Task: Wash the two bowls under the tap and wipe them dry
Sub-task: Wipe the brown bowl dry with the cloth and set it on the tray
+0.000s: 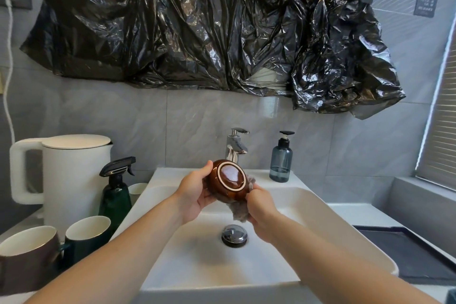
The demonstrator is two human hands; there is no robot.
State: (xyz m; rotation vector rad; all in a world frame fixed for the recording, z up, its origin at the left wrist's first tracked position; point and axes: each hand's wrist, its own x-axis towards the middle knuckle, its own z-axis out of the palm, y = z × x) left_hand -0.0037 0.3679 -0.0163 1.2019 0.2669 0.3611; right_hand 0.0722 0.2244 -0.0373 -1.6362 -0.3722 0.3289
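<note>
- On the table left of the sink [320, 207] stand a white kettle [74, 175], a green spray bottle [116, 195] and three mugs; a blue soap dispenser [281, 158] sits beside the tap [235, 147].
- My left hand [195, 195] grips the glossy brown bowl [228, 181], its underside facing me, above the basin.
- My right hand [262, 212] grips a grey cloth [239, 212] against the bowl.

Single view, head-mounted and wide-angle. It looks forward and down from above the white rectangular ceramic basin [308, 207], close in, both forearms entering from the bottom edge. It faces the grey tiled wall [148, 126] and crumpled black plastic sheeting [209, 24] overhead.
</note>
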